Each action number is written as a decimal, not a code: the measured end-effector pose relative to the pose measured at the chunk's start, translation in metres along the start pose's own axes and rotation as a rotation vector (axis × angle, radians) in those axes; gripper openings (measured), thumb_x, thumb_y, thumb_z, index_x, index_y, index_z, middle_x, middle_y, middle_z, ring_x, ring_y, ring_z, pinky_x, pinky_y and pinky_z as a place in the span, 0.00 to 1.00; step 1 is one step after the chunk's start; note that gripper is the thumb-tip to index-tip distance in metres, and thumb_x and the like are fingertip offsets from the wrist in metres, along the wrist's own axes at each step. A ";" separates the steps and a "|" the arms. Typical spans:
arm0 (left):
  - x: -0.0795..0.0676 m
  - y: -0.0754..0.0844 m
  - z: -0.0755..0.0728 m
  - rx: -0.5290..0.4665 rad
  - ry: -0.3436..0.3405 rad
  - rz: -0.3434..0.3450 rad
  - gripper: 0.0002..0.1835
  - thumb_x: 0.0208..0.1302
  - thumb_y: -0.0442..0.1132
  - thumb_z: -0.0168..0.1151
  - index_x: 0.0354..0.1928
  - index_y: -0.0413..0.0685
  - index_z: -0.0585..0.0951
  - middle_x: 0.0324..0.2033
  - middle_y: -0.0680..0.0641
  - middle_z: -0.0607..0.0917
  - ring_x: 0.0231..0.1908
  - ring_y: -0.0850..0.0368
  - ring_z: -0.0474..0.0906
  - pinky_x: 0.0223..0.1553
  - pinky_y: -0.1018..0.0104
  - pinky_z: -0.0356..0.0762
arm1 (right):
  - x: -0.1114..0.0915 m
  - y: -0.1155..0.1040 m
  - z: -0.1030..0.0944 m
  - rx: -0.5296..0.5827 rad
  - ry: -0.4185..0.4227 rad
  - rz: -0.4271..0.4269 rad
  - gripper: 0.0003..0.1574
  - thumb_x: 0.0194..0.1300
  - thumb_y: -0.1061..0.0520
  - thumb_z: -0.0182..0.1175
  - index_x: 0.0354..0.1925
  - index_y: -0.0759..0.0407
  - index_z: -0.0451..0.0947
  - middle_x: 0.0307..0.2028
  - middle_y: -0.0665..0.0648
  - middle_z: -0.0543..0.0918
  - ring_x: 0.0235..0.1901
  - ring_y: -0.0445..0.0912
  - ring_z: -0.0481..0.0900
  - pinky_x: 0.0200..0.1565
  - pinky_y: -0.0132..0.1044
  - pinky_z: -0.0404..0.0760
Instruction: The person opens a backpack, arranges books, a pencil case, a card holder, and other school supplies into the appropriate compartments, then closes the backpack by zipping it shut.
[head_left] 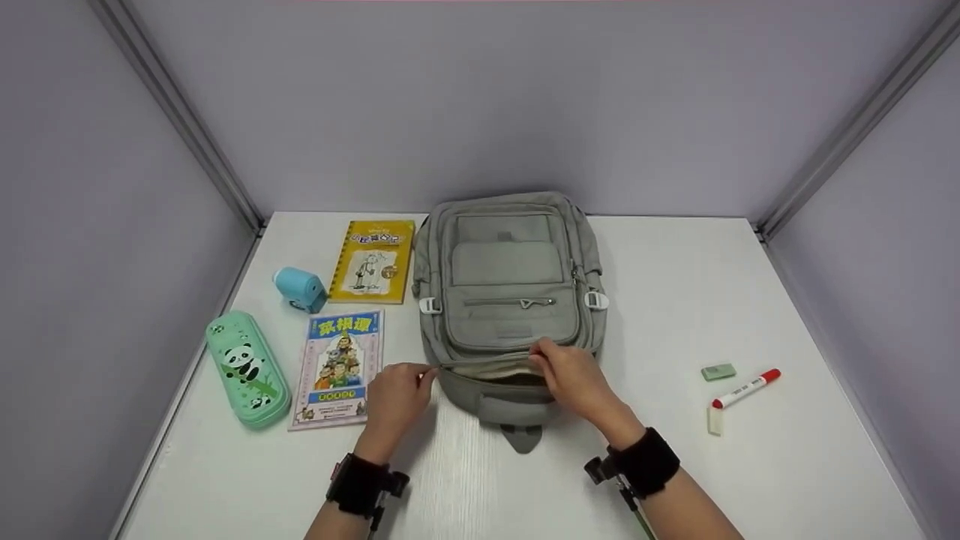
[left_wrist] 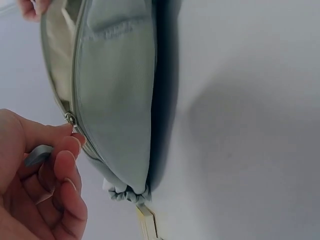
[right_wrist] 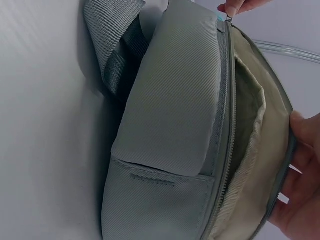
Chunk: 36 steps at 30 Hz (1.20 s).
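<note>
A grey backpack lies on its back on the white table, its top toward me and its main zipper partly undone. At the left end of the opening, my left hand pinches the zipper pull between thumb and forefinger. My right hand grips the upper edge of the opening and holds it raised; most of its fingers are cut off by the frame in the right wrist view. Beige lining shows inside the gap. The carry handle lies below the opening.
Left of the backpack are a yellow spiral book, a pink-bordered book, a blue pencil sharpener and a green panda pencil case. Right are a green eraser, a red-and-white marker and a whitish eraser. Grey partitions surround the table.
</note>
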<state>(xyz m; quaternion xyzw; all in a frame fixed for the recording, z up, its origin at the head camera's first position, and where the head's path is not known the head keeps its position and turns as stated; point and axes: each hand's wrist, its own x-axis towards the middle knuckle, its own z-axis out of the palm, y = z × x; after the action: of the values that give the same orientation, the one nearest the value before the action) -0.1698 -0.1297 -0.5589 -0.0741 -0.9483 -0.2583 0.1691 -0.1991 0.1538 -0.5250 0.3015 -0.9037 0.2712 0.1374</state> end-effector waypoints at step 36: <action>0.093 -0.050 0.021 0.210 -0.070 -0.067 0.16 0.61 0.32 0.60 0.15 0.43 0.75 0.14 0.40 0.77 0.15 0.43 0.75 0.16 0.49 0.72 | 0.016 -0.007 -0.019 -0.002 0.147 -0.044 0.02 0.68 0.62 0.61 0.37 0.60 0.76 0.28 0.53 0.82 0.23 0.42 0.79 0.25 0.38 0.76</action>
<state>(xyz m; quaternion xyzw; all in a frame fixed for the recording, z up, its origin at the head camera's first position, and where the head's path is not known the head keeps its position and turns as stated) -0.2738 -0.1566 -0.5655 -0.0333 -0.9774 -0.1605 0.1338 -0.2054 0.1530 -0.5000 0.3004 -0.8846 0.2885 0.2098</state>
